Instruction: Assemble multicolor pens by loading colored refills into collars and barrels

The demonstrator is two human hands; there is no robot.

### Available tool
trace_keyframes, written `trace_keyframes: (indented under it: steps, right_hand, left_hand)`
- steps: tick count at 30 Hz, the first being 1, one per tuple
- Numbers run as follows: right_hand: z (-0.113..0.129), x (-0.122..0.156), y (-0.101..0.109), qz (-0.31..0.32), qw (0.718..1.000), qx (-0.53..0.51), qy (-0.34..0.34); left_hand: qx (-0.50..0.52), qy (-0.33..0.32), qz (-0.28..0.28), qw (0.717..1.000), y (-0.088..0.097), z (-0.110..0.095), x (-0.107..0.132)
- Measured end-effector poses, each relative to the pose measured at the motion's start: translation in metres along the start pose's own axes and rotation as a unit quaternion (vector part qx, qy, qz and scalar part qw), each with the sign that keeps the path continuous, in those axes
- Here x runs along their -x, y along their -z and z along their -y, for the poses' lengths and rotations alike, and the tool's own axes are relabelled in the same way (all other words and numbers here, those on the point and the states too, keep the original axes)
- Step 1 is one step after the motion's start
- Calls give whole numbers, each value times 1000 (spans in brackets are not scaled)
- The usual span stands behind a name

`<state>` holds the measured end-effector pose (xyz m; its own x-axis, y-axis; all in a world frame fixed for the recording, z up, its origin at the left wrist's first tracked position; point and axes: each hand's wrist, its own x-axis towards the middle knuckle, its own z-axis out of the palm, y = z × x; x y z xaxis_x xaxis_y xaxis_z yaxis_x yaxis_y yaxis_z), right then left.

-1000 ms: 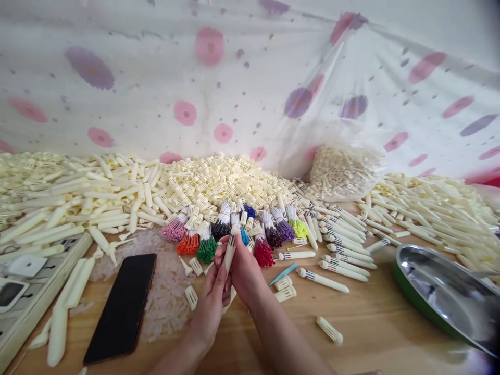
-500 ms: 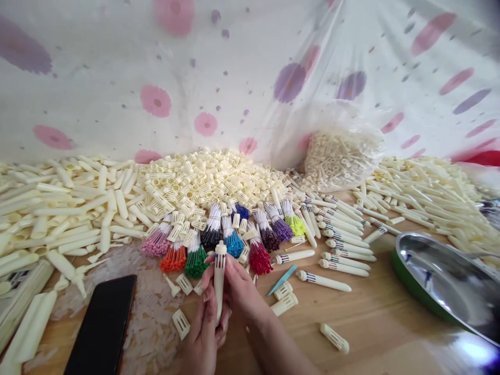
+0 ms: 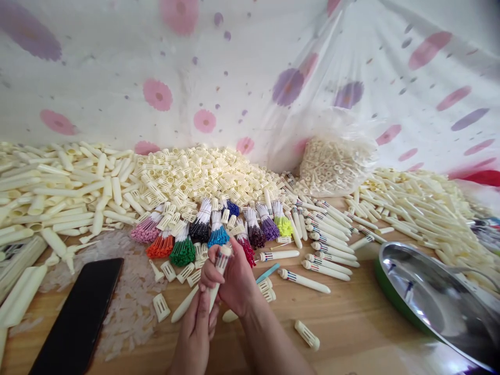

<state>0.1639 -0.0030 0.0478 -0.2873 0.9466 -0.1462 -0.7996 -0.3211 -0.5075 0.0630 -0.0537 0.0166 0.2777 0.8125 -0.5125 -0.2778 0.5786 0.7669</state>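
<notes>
A cream multicolour pen (image 3: 221, 263) is tilted between my two hands, its slotted top with coloured sliders pointing up and away. My left hand (image 3: 199, 317) is closed around its lower barrel. The fingers and thumb of my right hand (image 3: 239, 278) wrap around its upper part, near the slots. A plain cream barrel (image 3: 185, 305) sticks out to the left beside my left hand; whether the hand grips it is hidden. Just beyond the hands stand bundles of colour-tipped refills, among them green (image 3: 182, 251), light blue (image 3: 217, 235) and red (image 3: 247, 249).
A phone (image 3: 78, 317) lies at left on scattered translucent bits. Slotted cream sleeves (image 3: 203, 172) and barrels (image 3: 70, 192) are heaped behind. Assembled pens (image 3: 330, 255) lie in a row at right, by a green-sided metal pan (image 3: 394, 297). A filled clear bag (image 3: 336, 164) stands at back.
The pen has gone from nearly upright to tilted, and my right hand now wraps its upper part. A plain barrel shows beside my left hand. The view has shifted slightly.
</notes>
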Motion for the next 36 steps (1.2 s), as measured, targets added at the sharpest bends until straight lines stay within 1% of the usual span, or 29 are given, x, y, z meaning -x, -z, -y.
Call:
trace_keyframes:
  steps: [2,3,6,8,10,12,17,20,22,25,28,31,33,36]
  right_hand:
    - [-4,1,3,-13,1000,19,6]
    - [-6,1,5,-15,999,30,6]
    - [-13,-1,11,-20,998,57,19]
    - [-16,-1,12,-33,996,71,44]
    - [-19,-1,11,-54,993,81,71]
    - [-21,0,8,-66,991,78,85]
    - [-24,0,6,-45,993,71,82]
    - [-20,0,7,-37,994,59,88]
    - [-13,1,7,-20,997,37,68]
    - [-1,2,5,1,1000,-2,12]
    - [3,3,6,16,999,-37,-18]
    - [0,2,9,12,998,-60,2]
    - [-4,2,12,0,998,-56,18]
    - [-8,2,13,-16,999,-37,26]
  left_hand:
    - [32,-4,-41,999,-5,-3,1]
    - [47,0,-48,998,-6,-5,1]
    - [78,27,-39,996,-8,-10,-1]
    - [92,40,-32,994,-7,-10,-3]
    - [107,49,-23,993,-6,-10,-4]
    - [120,58,-7,991,-3,-10,-4]
    - [121,83,59,987,2,-19,-2]
    - [104,101,82,986,3,-21,-3]
    - [76,107,81,988,4,-17,-4]
    - [40,108,51,992,5,-6,-6]
    - [44,119,43,991,5,-2,-6]
    - [106,142,86,980,3,-10,-4]
    - [165,174,127,962,3,-17,-3]
    - [235,221,173,930,5,-24,-3]
